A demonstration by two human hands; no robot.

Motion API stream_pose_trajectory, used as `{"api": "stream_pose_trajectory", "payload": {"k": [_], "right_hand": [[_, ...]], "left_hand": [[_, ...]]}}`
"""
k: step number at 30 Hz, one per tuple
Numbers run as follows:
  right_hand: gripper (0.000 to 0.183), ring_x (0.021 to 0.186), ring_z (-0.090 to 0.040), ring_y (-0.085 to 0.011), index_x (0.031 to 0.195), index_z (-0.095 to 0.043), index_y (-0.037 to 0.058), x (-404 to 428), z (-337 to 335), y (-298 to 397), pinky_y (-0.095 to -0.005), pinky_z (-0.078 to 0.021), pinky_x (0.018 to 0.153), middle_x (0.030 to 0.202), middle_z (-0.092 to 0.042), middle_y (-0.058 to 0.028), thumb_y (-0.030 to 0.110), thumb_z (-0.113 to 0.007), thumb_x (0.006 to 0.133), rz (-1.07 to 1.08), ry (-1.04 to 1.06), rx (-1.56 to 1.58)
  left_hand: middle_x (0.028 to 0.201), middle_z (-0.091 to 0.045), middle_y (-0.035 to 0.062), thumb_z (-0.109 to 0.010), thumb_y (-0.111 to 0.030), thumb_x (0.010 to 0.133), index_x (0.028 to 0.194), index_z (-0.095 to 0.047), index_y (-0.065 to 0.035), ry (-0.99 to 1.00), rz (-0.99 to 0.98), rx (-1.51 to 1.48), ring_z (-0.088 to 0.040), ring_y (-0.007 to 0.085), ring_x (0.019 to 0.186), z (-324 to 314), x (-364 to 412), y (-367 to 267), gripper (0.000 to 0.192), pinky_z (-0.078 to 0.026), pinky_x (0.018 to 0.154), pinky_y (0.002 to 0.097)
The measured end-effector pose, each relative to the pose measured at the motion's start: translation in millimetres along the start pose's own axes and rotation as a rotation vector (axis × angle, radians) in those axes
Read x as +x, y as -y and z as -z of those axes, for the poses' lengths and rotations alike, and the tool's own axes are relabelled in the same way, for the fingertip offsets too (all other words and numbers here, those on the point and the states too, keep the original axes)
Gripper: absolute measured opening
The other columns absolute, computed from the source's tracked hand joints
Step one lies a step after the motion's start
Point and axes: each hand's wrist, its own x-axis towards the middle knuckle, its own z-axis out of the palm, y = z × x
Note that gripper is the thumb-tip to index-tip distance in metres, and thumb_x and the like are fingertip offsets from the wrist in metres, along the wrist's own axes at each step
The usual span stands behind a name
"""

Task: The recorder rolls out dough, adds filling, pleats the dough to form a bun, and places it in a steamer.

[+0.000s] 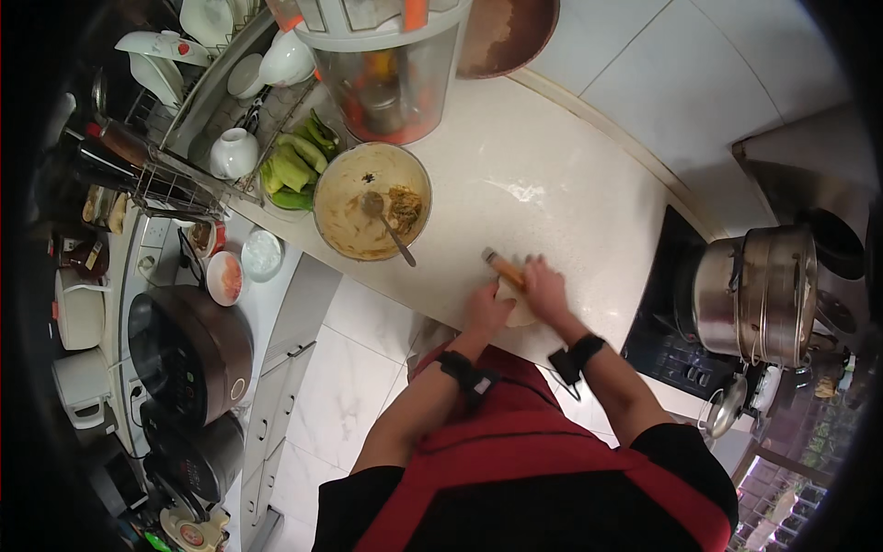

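Near the front edge of the pale countertop (586,200), a flat piece of dough (522,314) lies between my hands. My right hand (545,286) is closed on a short wooden rolling pin (506,270), which slants over the far side of the dough. With my left hand (488,308) I touch the dough's left edge, thumb and fingers at its rim; whether they pinch it is hard to tell. To the left stands a bowl (345,224) with some brownish filling (405,209) and a metal spoon (394,234). White flour (522,191) is scattered beyond the rolling pin.
Green peppers (293,165) sit left of the bowl beside a dish rack (200,169). A large clear container (393,90) stands behind it. At the right, a steel steamer pot (752,297) is on the black cooktop (662,310). A rice cooker (200,352) occupies the left counter.
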Motion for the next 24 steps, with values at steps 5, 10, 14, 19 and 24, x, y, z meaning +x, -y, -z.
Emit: {"api": "stream_pose_trajectory", "payload": {"k": [5, 10, 14, 19, 24], "right_hand": [[0.041, 0.11, -0.049, -0.0417, 0.118, -0.047, -0.0014, 37.8, 10.8, -65.0, -0.0468, -0.0406, 0.087, 0.12, -0.051, -0.025, 0.024, -0.042, 0.086, 0.158, -0.348, 0.298], [0.036, 0.098, -0.054, -0.0393, 0.11, -0.051, 0.0029, 42.2, 47.7, -14.4, -0.0425, -0.0448, 0.082, 0.104, -0.058, -0.02, 0.015, -0.055, 0.076, -0.004, 0.18, 0.21], [0.043, 0.082, -0.059, -0.0378, 0.119, -0.048, 0.0073, -6.7, -17.5, 5.7, -0.0445, -0.0467, 0.069, 0.101, -0.059, -0.0208, 0.02, -0.056, 0.078, 0.089, -0.275, 0.172], [0.04, 0.094, -0.056, -0.0388, 0.117, -0.048, 0.0031, 22.8, 14.4, 0.4, -0.0485, -0.0434, 0.075, 0.108, -0.056, -0.0217, 0.029, -0.043, 0.087, -0.323, -0.132, -0.012], [0.04, 0.099, -0.053, -0.0403, 0.117, -0.049, 0.0027, 4.1, -17.9, -17.3, -0.0486, -0.0419, 0.076, 0.113, -0.055, -0.0213, 0.029, -0.032, 0.092, -0.032, -0.186, 0.088]], "left_hand": [[0.083, -0.066, 0.0165, -0.065, -0.018, 0.069, 0.096, -0.064, -0.0002, 0.411, -0.086, -0.356, -0.065, 0.0246, 0.072, 13.2, 22.4, -11.7, 0.033, -0.05, 0.067, 0.035], [0.078, -0.067, 0.0125, -0.063, -0.017, 0.071, 0.095, -0.065, 0.0004, 0.194, 0.142, -0.217, -0.065, 0.018, 0.07, 28.6, 28.4, 10.3, 0.03, -0.05, 0.064, 0.0311], [0.075, -0.067, 0.0129, -0.065, -0.018, 0.07, 0.092, -0.066, 0.0006, 0.151, 0.161, -0.326, -0.065, 0.0197, 0.066, 31.2, 10.5, 5.8, 0.029, -0.05, 0.062, 0.0311], [0.073, -0.066, 0.0122, -0.069, -0.022, 0.069, 0.084, -0.064, 0.0004, 0.085, 0.117, -0.222, -0.065, 0.0211, 0.065, 24.2, -1.1, -14.8, 0.027, -0.05, 0.062, 0.0335], [0.076, -0.066, 0.0117, -0.067, -0.021, 0.07, 0.089, -0.065, -0.0022, 0.07, 0.008, -0.035, -0.065, 0.0234, 0.07, 10.6, -0.1, -12.0, 0.027, -0.049, 0.065, 0.0352]]}}
